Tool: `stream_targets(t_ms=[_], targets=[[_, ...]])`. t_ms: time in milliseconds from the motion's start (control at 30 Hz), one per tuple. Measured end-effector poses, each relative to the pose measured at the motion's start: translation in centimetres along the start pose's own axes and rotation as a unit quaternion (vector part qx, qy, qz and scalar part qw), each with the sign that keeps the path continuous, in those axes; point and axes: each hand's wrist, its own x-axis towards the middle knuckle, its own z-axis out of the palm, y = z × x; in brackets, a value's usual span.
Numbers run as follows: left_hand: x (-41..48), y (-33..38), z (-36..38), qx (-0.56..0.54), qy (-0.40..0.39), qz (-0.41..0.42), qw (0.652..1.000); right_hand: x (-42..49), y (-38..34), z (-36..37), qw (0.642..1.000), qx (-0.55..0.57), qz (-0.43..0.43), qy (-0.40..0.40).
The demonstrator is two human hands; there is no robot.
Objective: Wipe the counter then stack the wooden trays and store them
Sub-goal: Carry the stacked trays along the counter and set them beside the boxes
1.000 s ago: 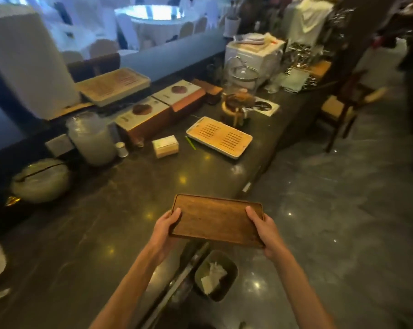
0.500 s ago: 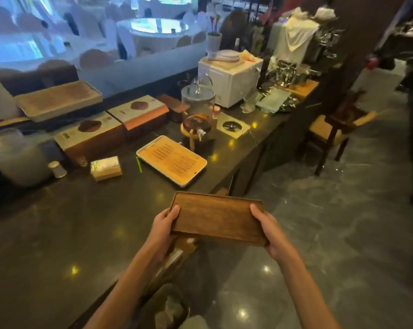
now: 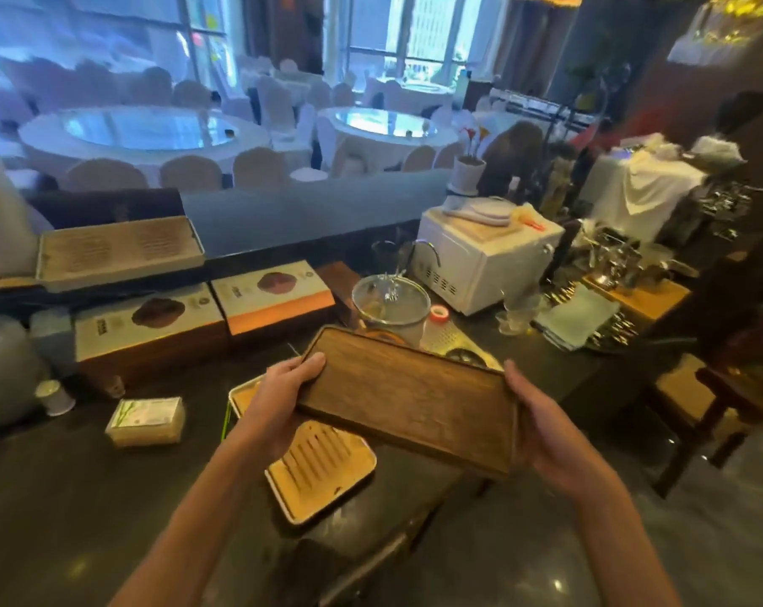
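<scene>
I hold a dark wooden tray (image 3: 408,398) in both hands, tilted, above the dark counter (image 3: 64,497). My left hand (image 3: 278,396) grips its left short end and my right hand (image 3: 541,427) grips its right short end. Under the dark tray, a light slatted bamboo tray (image 3: 322,470) lies flat on the counter, partly hidden by my left hand and the tray. Another slatted tray (image 3: 116,251) rests on the raised ledge at the back left.
Two boxed sets (image 3: 151,322) (image 3: 274,295) stand behind the bamboo tray. A small pack (image 3: 145,420), a glass-lidded pot (image 3: 390,304) and a white appliance (image 3: 480,265) also sit on the counter. A wooden chair (image 3: 717,400) stands at right.
I have moved along the counter with the dark tray, which now hangs tilted over the light bamboo tray. Both hands keep their grip on its ends.
</scene>
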Motion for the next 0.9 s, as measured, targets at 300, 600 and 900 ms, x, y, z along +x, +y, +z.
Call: stream_targets(t_ms=[300, 600, 900], targets=[[14.0, 10.2, 8.4, 0.068, 0.041, 0.0, 0.997, 15.2, -14.4, -7.2, 0.995, -0.043, -0.01, -0.093], [29.8, 13.8, 13.7, 0.102, 0.034, -0.036, 0.994, 31.2, -24.2, -9.3, 0.951, -0.15, 0.062, -0.264], [39.8, 18.5, 13.2, -0.057, 0.118, -0.034, 0.991, 43.2, -27.7, -6.7, 0.923, -0.149, 0.088, -0.345]])
